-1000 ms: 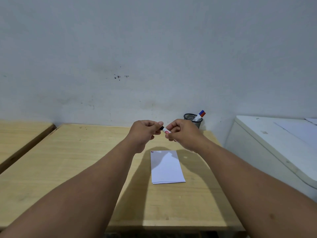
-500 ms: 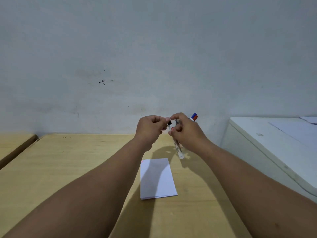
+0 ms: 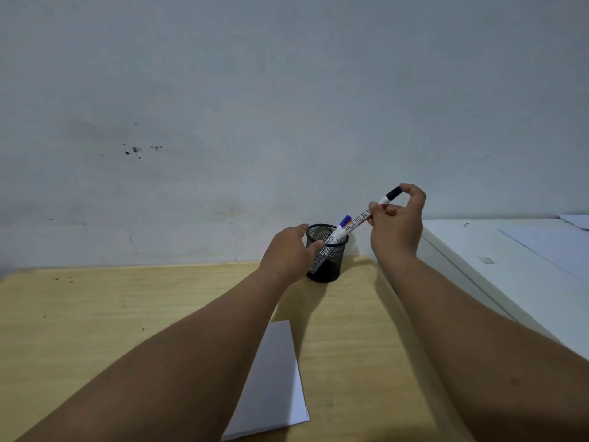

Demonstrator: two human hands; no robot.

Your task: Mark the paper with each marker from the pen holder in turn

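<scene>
A black mesh pen holder (image 3: 328, 266) stands at the back of the wooden table (image 3: 127, 314), near the wall. My left hand (image 3: 288, 253) grips the holder's left side. My right hand (image 3: 395, 224) holds a white marker with a black cap (image 3: 360, 220) by its capped upper end; the marker slants down with its lower end inside the holder. A blue-capped marker (image 3: 344, 221) pokes out of the holder behind it. The white paper (image 3: 274, 378) lies flat on the table between my forearms, with no hand on it.
A white cabinet or appliance top (image 3: 510, 250) stands right of the table, with sheets of paper (image 3: 557, 244) on it. A grey wall (image 3: 287, 106) rises straight behind the table.
Both hands left the spot above the paper and reached back to the holder. The left hand now grips the holder and the capped black marker's end has gone into it. The view moved closer.
</scene>
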